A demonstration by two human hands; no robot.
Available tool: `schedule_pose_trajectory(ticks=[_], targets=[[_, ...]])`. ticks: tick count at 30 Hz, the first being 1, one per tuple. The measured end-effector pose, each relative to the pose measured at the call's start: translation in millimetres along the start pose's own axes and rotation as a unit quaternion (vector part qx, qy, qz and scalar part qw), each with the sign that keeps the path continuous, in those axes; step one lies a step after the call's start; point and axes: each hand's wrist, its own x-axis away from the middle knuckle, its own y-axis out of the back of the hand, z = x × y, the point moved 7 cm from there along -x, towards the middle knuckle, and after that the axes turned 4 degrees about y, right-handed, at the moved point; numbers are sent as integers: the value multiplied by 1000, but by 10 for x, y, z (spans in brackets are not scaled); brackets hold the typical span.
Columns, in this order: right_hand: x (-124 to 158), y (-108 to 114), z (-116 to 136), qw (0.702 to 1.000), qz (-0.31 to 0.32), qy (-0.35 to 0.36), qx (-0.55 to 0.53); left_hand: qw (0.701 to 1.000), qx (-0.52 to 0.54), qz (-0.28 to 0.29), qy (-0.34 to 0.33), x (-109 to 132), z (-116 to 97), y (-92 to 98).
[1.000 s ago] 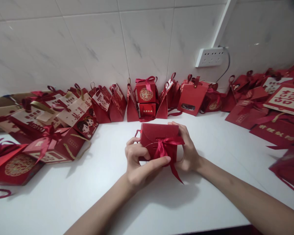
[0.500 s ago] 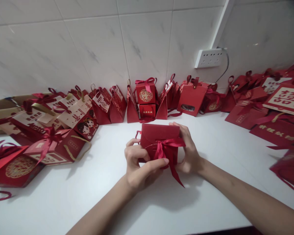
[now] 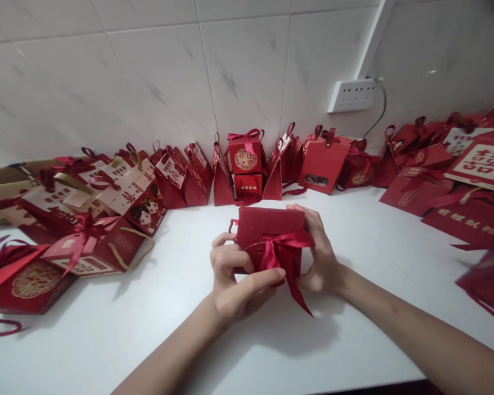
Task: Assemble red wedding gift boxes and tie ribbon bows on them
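Between my two hands a small red gift box [image 3: 253,225] is held up above the white table. A dark red satin ribbon [image 3: 290,241] is tied in a bow on its front, with one tail hanging down past the lower edge. My left hand [image 3: 239,274] grips the box from the left, its thumb pressed near the ribbon's knot. My right hand [image 3: 319,252] wraps round the box's right side, fingers at the top corner and thumb below. A thin red cord loop sticks out at the box's left side. The back of the box is hidden.
Red gift boxes [image 3: 82,247] crowd the left, and more boxes [image 3: 420,192] are piled at the right. Along the tiled wall stand several others, with two stacked boxes [image 3: 246,159] in the middle. A white power socket [image 3: 352,96] hangs on the wall above the white table [image 3: 107,340].
Both hands and the box keep nearly the same pose. The whole scene is shifted only very slightly in view.
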Motion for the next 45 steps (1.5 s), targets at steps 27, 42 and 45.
schedule_pose_trajectory(ticks=[27,42,45], targets=[[4,-19,10,999,0,39,15,1000,-1,1,-5,-6,-13,-9],[31,-111,-257,972,-3,-127,-200,900,192,-137,365,44,685,142],[168,-346,-496,801,-29,-394,-450,792,240,-224,515,238,1019,143]])
